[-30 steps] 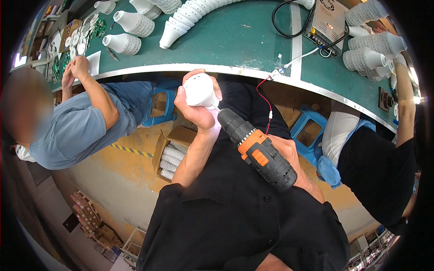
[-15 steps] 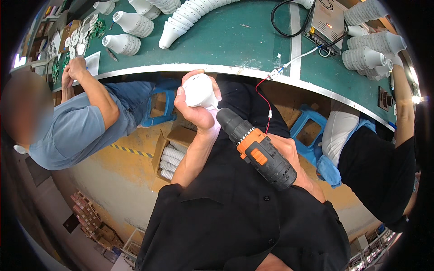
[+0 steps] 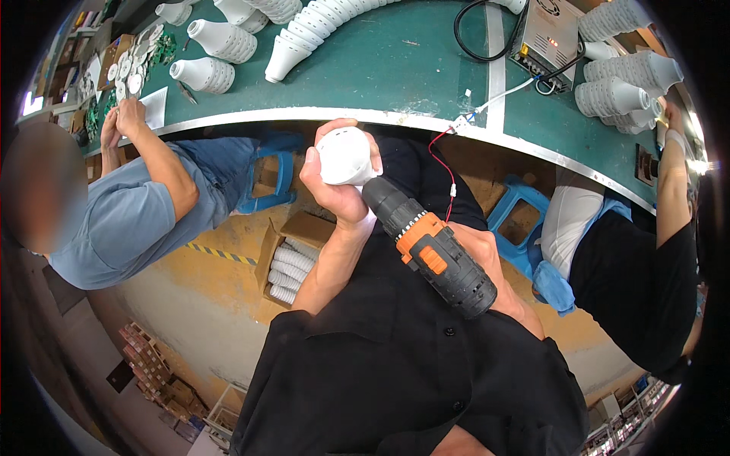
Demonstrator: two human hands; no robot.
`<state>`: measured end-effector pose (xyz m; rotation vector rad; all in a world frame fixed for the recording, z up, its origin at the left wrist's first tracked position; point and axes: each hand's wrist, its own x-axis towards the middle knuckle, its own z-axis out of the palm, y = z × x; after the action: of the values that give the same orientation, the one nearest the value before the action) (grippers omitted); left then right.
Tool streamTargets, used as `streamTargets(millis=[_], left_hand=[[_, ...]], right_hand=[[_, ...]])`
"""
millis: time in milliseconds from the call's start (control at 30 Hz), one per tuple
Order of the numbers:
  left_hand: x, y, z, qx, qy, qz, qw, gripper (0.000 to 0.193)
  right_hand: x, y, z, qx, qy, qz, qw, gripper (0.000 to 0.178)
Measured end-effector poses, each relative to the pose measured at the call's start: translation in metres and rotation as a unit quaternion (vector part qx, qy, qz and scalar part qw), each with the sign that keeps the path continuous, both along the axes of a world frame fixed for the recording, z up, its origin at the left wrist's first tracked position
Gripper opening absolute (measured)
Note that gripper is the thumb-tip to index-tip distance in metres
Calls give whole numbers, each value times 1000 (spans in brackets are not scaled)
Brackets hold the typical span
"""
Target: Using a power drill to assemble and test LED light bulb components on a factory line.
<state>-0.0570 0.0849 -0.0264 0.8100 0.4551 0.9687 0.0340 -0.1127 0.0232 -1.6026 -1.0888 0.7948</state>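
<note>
My left hand (image 3: pixel 338 199) grips a white plastic lamp housing (image 3: pixel 346 156), its fingers wrapped round the sides. An orange and black cordless drill (image 3: pixel 433 254) points up and left at the housing, its chuck against or very near the lower right side. Whether the tip touches cannot be made out, since the chuck covers it. Beneath the drill, my right hand (image 3: pixel 480 247) is closed round the handle, its fingers mostly hidden. A bright glow falls on my left wrist below the housing.
On the green workbench (image 3: pixel 380 83) lie nested stacks of white housings (image 3: pixel 293 49), a metal power supply (image 3: pixel 546 38) and a red wire (image 3: pixel 435 156) hanging over the edge. A co-worker sits on either side. Behind my left forearm stands a carton (image 3: pixel 266 262) of white parts.
My left hand and the housing have shifted slightly right, closing the gap to the drill. The drill has barely moved. At the right, the co-worker's arm has moved.
</note>
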Motion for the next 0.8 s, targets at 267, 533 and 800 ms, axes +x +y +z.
streamTargets(millis=[267, 533, 800], left_hand=[[-3, 5, -4, 2, 13, 8, 1000, 61], [-4, 9, -5, 14, 25, 9, 1000, 61], [-6, 11, -6, -5, 30, 22, 999, 62]], right_hand=[[-2, -2, 0, -5, -14, 1, 1000, 19], [-4, -3, 0, 4, -7, -5, 1000, 18], [-4, -3, 4, -3, -9, 1, 1000, 18]])
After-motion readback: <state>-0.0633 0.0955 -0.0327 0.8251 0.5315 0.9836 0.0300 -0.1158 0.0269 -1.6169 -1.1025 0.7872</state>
